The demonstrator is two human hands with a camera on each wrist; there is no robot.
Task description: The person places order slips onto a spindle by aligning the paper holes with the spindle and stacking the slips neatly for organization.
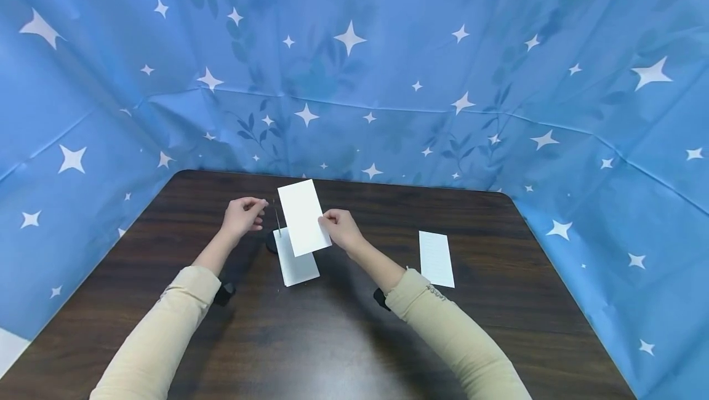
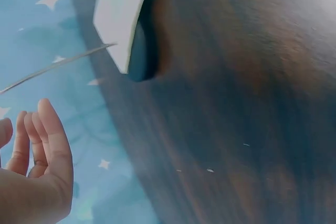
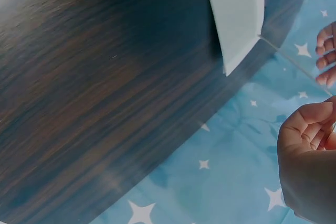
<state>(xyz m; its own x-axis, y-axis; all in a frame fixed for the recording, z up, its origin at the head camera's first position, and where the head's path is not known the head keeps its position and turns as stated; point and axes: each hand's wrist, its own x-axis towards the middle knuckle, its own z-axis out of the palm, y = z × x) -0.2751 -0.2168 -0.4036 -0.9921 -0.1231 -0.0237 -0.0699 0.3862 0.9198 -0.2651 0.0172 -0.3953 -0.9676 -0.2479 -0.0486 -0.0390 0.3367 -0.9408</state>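
A white sheet of paper (image 1: 304, 218) is pinched at its right edge between the thumb and fingers of my right hand (image 1: 341, 228). It hangs over a stack of white paper slips (image 1: 296, 261), covering the upper part. A thin metal spike (image 2: 59, 64) rises through the stack's far end from a dark round base (image 2: 140, 53), so it looks like a bill spindle. My left hand (image 1: 244, 218) is just left of the spike's upper end, fingers loosely bent and nothing visible in them. The right wrist view shows my right hand (image 3: 310, 145) only partly.
To the right on the dark wooden table (image 1: 360, 326) lies another white slip (image 1: 436, 259) with faint lines. Blue cloth (image 1: 388, 68) with white stars hangs behind the table and along its sides. Tiny white scraps (image 2: 210, 170) lie near the stack.
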